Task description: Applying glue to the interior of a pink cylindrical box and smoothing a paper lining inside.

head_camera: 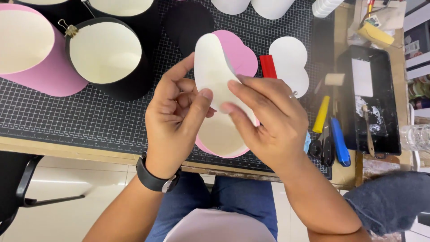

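Gridded cutting mat (89,116) covers the bench. Both hands pinch a cream heart card (212,71) above it, long axis running up and away; left hand (174,121) grips its left edge, right hand (268,121) its right, equally near.

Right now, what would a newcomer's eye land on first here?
Mid-frame, the left hand and right hand pinch a cream backing curling off a pink heart over the black grid mat. At upper left stand a pink tube and a black tube; a white heart lies at right.
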